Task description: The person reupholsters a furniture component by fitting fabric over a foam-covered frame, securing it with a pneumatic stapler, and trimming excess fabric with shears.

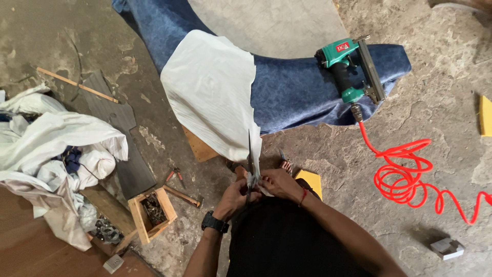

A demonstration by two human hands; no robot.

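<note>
A white cloth (212,92) drapes over a curved piece covered in blue fabric (302,87). My left hand (233,192), with a black watch on the wrist, grips the handles of long scissors (250,159) whose blades point up along the cloth's lower edge. My right hand (277,182), with a red wrist thread, pinches the cloth's bottom corner right beside the scissors.
A green pneumatic stapler (351,66) rests on the blue fabric, trailing a coiled red air hose (410,177). A small wooden box of fasteners (152,211) and pliers (177,175) lie left. A heap of white cloth (56,154) is far left. Yellow foam pieces (310,180) lie on the concrete.
</note>
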